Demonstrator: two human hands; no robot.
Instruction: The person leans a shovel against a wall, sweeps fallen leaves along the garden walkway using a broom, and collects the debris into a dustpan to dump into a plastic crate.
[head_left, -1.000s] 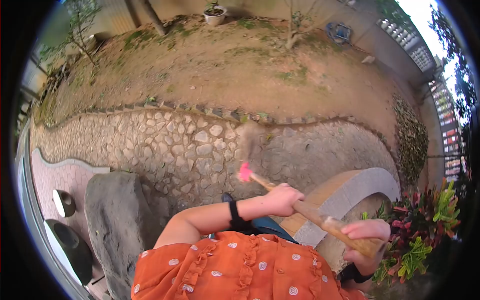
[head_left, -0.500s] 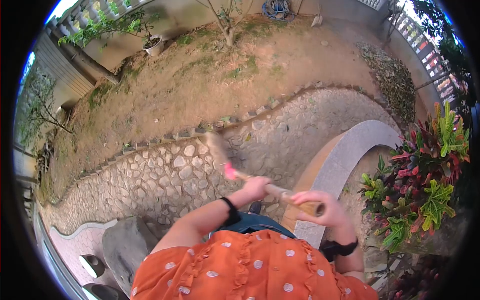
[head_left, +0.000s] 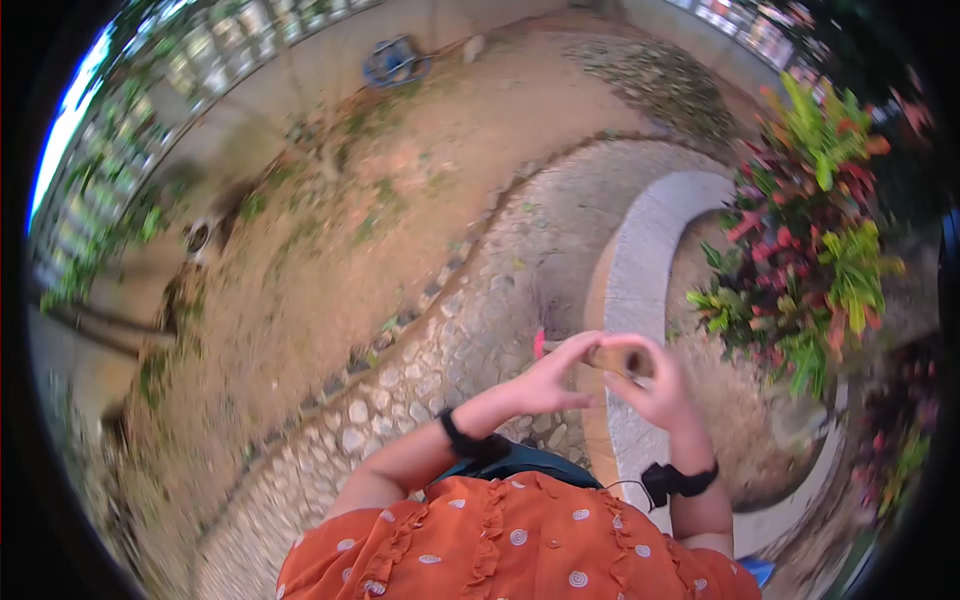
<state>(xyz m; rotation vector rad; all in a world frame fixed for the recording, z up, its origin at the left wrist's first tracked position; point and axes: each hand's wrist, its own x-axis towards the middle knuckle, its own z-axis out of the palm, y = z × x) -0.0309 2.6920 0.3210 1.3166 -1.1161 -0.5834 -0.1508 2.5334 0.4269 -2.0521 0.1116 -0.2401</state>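
A broom with a wooden handle (head_left: 608,358) points away from me, its near end facing up towards the camera. My right hand (head_left: 660,388) is wrapped round that end. Beside it, my left hand (head_left: 552,380) has its thumb and fingers apart, with the fingertips close to the handle; whether they touch it is unclear. A pink band (head_left: 539,344) shows just beyond my left hand. The broom's bristles are blurred against the stone path (head_left: 470,325).
A curved stone bench or low wall (head_left: 640,260) stands right of the path. Red and green leafy plants (head_left: 790,250) grow beyond it. Bare soil (head_left: 300,300) lies left, with a blue coil (head_left: 394,62) by the wall and a leaf pile (head_left: 660,85) at the top.
The view has turned to the right. My hands have come together near the handle's end; my left hand, earlier closed round the handle, has opened. The broom now looks foreshortened.
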